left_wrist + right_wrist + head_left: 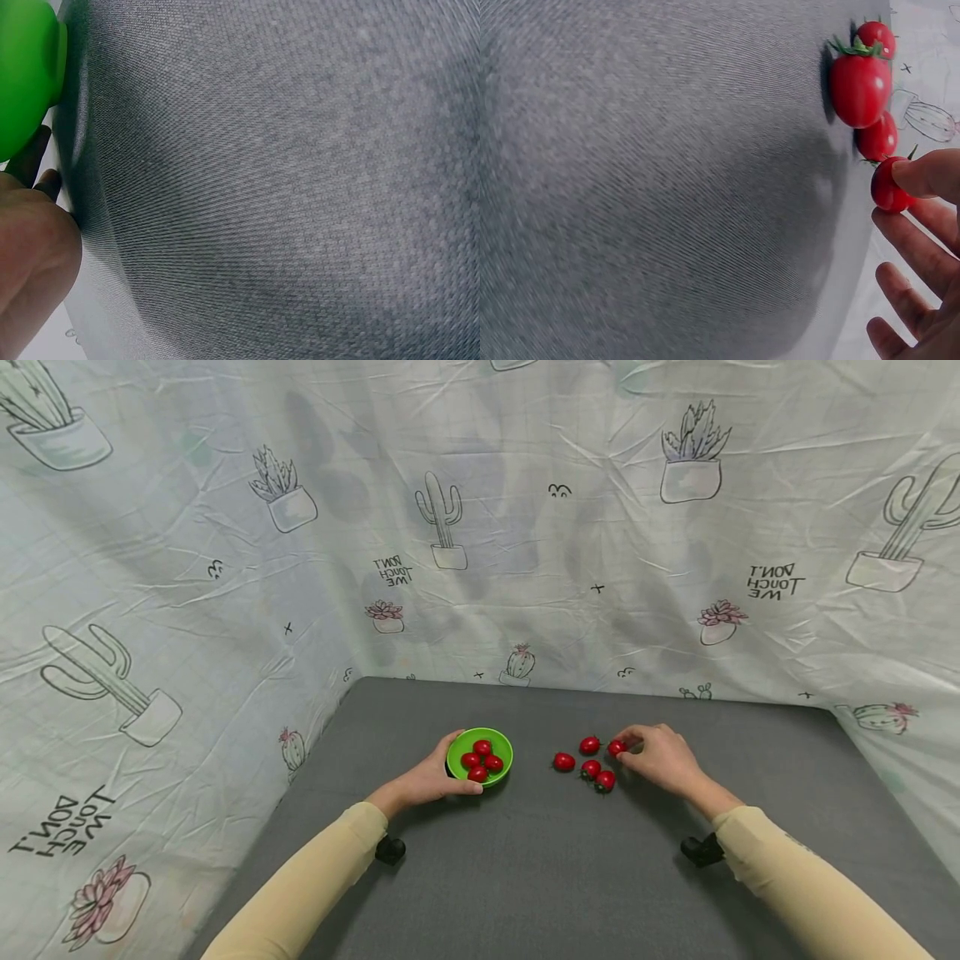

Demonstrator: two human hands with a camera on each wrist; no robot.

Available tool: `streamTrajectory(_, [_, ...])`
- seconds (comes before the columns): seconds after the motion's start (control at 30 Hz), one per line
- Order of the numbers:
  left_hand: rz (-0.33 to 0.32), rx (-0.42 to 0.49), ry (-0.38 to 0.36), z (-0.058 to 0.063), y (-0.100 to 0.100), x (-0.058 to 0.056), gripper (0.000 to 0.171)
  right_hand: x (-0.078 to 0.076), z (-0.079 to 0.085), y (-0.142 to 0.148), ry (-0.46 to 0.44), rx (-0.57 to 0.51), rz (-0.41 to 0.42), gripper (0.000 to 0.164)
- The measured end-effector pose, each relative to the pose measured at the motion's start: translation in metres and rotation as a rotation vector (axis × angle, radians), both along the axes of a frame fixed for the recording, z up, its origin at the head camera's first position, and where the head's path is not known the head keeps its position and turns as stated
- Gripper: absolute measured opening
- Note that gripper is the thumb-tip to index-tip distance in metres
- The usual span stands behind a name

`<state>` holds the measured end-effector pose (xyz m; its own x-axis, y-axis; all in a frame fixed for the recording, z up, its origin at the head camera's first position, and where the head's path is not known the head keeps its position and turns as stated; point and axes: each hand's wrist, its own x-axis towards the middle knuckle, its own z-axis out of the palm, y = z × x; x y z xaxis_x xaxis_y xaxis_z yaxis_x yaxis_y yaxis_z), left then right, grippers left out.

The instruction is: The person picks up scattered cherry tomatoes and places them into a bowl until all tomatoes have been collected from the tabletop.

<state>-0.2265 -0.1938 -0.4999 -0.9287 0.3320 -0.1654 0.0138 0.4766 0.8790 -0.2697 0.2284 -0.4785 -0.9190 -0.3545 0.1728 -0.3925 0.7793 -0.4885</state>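
My left hand [433, 779] holds a green bowl [507, 754] by its left side, thumb at the near rim and the other fingers partly hidden behind it. Several red cherry tomatoes [482, 747] lie in the bowl. In the left wrist view only the bowl's outer wall [21, 82] shows. To the right, my right hand [663, 760] pinches a cherry tomato [889, 187] between thumb and fingers. Beside it on the table lie more tomatoes with green stalks, among them a leftmost tomato [564, 762] and a nearest tomato [604, 782].
The dark grey table [480, 877] stretches under both arms. Behind it and at the sides hangs a pale cloth [525, 510] printed with cacti. Black wrist mounts [390, 850] sit under the sleeves.
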Motion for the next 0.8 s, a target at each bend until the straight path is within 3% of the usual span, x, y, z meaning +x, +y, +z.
streamTrajectory(0.8, [-0.005,0.003,-0.016,0.006,0.001,-0.004,0.109,-0.006,0.028,0.004,-0.029,-0.066,0.008,0.026])
